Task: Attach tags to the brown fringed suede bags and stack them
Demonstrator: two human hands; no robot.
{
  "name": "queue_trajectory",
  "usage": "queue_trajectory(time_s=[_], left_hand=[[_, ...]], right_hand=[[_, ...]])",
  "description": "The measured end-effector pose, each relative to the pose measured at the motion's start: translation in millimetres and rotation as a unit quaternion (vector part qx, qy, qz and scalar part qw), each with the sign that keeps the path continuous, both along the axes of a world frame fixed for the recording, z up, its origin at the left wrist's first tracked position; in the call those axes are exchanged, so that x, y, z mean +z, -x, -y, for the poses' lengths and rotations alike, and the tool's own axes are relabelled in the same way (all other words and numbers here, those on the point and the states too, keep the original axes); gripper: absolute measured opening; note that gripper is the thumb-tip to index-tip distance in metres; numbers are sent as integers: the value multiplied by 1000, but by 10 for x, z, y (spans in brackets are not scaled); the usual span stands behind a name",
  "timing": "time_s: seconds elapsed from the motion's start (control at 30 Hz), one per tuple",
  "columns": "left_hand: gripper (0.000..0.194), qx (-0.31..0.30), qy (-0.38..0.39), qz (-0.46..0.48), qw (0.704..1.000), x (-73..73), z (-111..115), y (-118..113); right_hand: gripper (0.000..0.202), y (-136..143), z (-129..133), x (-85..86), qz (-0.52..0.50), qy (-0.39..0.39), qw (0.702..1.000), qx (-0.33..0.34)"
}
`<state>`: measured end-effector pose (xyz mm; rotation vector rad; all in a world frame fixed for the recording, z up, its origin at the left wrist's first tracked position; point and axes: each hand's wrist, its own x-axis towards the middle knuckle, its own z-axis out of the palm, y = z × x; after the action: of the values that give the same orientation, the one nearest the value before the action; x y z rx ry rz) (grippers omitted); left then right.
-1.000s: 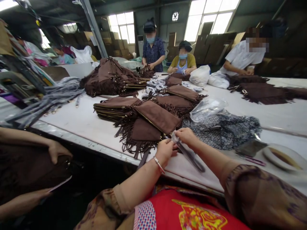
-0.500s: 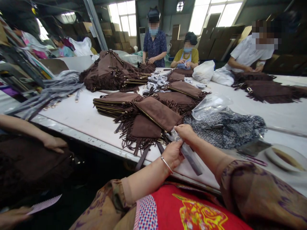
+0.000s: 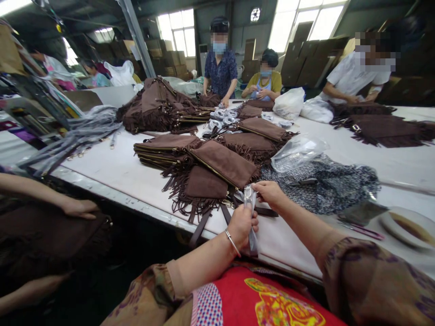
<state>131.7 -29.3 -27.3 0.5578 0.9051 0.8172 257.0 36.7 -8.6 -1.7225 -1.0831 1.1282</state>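
My left hand (image 3: 243,224) is closed around a strap in clear plastic (image 3: 250,194), whose metal buckle shows above my fingers. The wrapped lower end hangs below that hand, close to the table edge. At the top of the plastic, beside the buckle, the fingers of my right hand (image 3: 268,194) pinch the wrap. Just beyond my hands lies a brown fringed pouch (image 3: 224,163) with a gold zipper, on top of another brown pouch (image 3: 206,182). Dark strap ends stick out from under them over the table edge.
Stacked pouches (image 3: 163,151) and a large brown heap (image 3: 152,106) lie farther back. Plastic-wrapped straps (image 3: 84,131) cover the left side. A speckled cloth (image 3: 326,181), a plastic bag (image 3: 299,151) and a tape roll (image 3: 409,226) are at right. A co-worker's hand (image 3: 81,208) holds brown fringed material at left.
The wrapped strap has swung from slanting right to hanging nearly straight down, and its buckle now shows. At lower left, the comb in a co-worker's hand is no longer visible.
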Motion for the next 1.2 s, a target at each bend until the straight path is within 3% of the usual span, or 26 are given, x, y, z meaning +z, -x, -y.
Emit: queue_trajectory(time_s=[0.1, 0.23, 0.4, 0.47, 0.53, 0.63, 0.7, 0.8, 0.9, 1.03, 1.2], left_hand=[[28, 31, -76, -122, 989, -27, 12, 49], [20, 70, -176, -301, 934, -54, 3, 87], [16, -32, -69, -220, 973, -21, -12, 76], [15, -51, -50, -190, 979, -4, -9, 90], [16, -64, -39, -165, 984, 4, -4, 113], [16, -70, -36, -149, 986, 4, 11, 133], [14, -66, -39, -151, 986, 3, 25, 137], [14, -65, -44, -133, 988, 18, 35, 169], [19, -70, -11, -35, 997, 48, 13, 259], [18, -83, 67, 120, 987, 85, -42, 392], [19, -90, 65, 121, 986, 82, -44, 395]], right_hand=[[20, 20, -15, 6, 28, 7, 1000, -4], [21, 92, -46, 15, 69, 16, 997, 3], [24, 37, -2, 76, 116, -11, 992, 44], [26, -57, 70, 151, 150, -71, 982, 91], [36, -147, 151, 242, 230, -178, 933, 214], [39, -184, 228, 356, 371, -303, 764, 433], [31, -132, 229, 394, 424, -324, 682, 500], [11, -22, 196, 381, 461, -347, 627, 524], [15, 30, 193, 305, 467, -377, 621, 504], [14, -4, 267, 181, 459, -412, 645, 451], [20, -47, 341, 58, 444, -461, 654, 403]])
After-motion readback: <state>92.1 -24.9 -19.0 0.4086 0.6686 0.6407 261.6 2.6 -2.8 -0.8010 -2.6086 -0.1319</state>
